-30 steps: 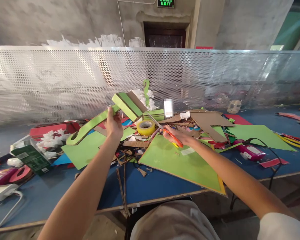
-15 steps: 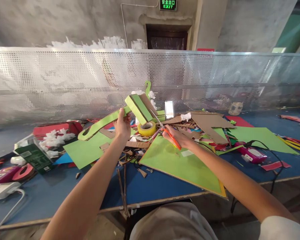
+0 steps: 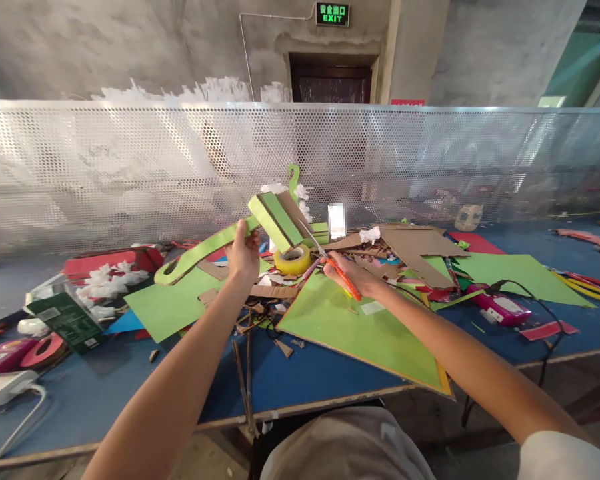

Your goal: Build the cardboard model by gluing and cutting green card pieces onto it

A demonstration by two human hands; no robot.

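My left hand [image 3: 245, 252] is closed round a green paper-covered cardboard piece [image 3: 207, 245], which has a hooked end at the left and a boxy block at the right. A bare brown cardboard flap stands out from that block. In my right hand [image 3: 347, 275] are scissors with orange handles [image 3: 343, 277]. Their blades point up and left, with the tips at the brown flap; whether they cut into it I cannot tell. Under the block lies a roll of yellow tape [image 3: 293, 261]. A green sheet with an orange edge [image 3: 365, 333] is below my right hand.
Cardboard scraps [image 3: 415, 247] pile up in the middle of the blue table [image 3: 300, 390]. To the left are a dark green box [image 3: 73, 317] and white crumpled paper [image 3: 113, 280]. A pink-purple device [image 3: 503, 308] with a black cord lies right. Behind runs a perforated metal screen [image 3: 405, 153].
The camera view has tilted slightly upward. Both hands, the green piece and the scissors hold nearly the same places.
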